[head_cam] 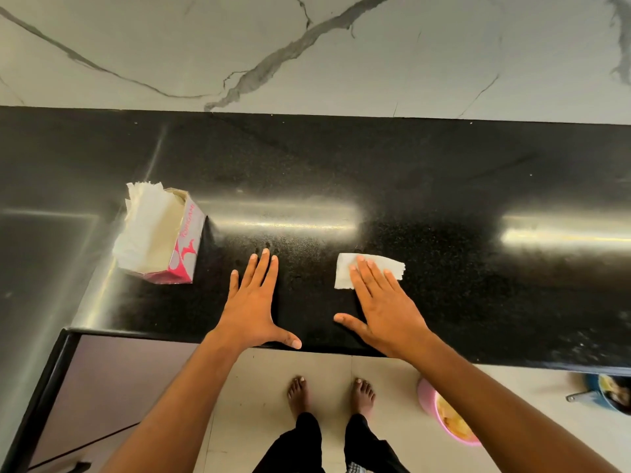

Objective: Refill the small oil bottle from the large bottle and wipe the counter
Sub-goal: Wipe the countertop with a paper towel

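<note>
The shiny black stone surface (426, 186) runs from side to side, with a white marble wall with grey veins (341, 56) behind it at 12 o'clock. Both bare hands lie flat on the surface near its front edge.

The left hand (254, 308) rests palm down with its fingers (264, 268) spread out and released — it holds nothing. The right hand (386, 312) also lies palm down, and its straight fingers (367, 271) press on a small white paper tissue (345, 271). The tissue lies flat on the surface, at 3 o'clock from the left hand, partly under the right fingertips. The fingers are not curled around it.

At 9 o'clock from the left hand, near but apart, sits a pink and white cardboard tissue box (186, 247) with white tissues (146, 220) puffing out of its open top.

Down on the pale tiled floor (259, 387) stand two bare feet (298, 394), and at 4 o'clock from them — a round pink bowl (428, 404) with something yellow inside. No oil bottles show anywhere in view.
</note>
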A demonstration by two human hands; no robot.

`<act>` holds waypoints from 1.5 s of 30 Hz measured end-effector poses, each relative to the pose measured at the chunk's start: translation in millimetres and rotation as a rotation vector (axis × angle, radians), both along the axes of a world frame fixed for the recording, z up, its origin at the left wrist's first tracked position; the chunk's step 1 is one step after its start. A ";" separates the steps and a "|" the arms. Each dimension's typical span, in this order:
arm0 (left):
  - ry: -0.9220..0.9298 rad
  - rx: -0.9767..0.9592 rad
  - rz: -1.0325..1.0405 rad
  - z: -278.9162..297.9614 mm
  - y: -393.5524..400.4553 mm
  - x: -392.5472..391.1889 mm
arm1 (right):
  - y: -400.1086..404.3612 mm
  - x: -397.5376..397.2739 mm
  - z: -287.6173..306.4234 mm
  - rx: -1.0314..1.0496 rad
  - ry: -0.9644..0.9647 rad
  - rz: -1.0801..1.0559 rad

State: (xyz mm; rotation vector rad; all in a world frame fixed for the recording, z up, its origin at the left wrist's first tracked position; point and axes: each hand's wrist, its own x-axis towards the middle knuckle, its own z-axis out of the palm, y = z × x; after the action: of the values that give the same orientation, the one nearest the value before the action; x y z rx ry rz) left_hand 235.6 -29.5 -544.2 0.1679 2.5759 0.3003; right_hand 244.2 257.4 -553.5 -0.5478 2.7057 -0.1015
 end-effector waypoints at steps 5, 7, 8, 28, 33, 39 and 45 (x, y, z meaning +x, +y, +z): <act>-0.026 0.008 0.014 2.5 1.6 -1.6 | 20.7 -18.2 2.9 -0.016 0.015 -0.246; -0.027 -0.002 0.013 3.6 3.1 -1.5 | 4.1 -33.8 1.6 -0.033 0.001 -0.280; -0.025 -0.008 0.013 3.9 3.4 -1.7 | -6.0 -36.9 1.3 -0.036 0.003 -0.256; 0.006 -0.027 0.036 5.1 4.9 -1.5 | 37.1 3.3 -0.5 0.028 0.008 -0.002; 0.001 -0.026 0.041 5.8 6.3 -1.8 | 13.7 -41.3 2.0 -0.002 -0.013 -0.240; 0.019 -0.019 0.031 2.2 3.9 -1.7 | 1.3 -2.2 1.2 -0.046 -0.039 0.048; 0.049 0.015 -0.029 -3.8 -4.6 1.0 | 27.4 -18.5 -5.5 -0.055 0.048 -0.206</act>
State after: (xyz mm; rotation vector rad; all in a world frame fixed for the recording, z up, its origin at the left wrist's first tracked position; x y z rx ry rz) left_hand 236.6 -34.2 -548.0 0.2212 2.6177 0.3086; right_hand 225.7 284.8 -559.0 -0.2891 2.8061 -0.2199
